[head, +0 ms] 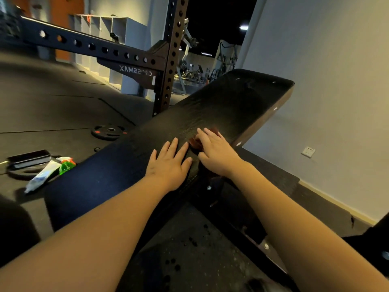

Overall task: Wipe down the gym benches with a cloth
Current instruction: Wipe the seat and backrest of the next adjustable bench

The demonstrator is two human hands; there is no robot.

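Observation:
A long black padded gym bench [221, 106] runs from the lower left up to the right. My left hand [170, 164] rests flat on the pad, fingers spread and straight. Just to its right, my right hand [216, 150] presses a small reddish-brown cloth [194, 142] onto the pad, fingers extended over it. Most of the cloth is hidden under that hand; only its edges show at the fingertips and beside the thumb.
A spray bottle [64, 164] with a green body lies on the floor left of the bench, beside a white tube [42, 177] and a dark flat case [28, 159]. A weight plate [109, 131] lies farther back. A perforated rack upright [171, 55] stands behind the bench. A wall [336, 81] is on the right.

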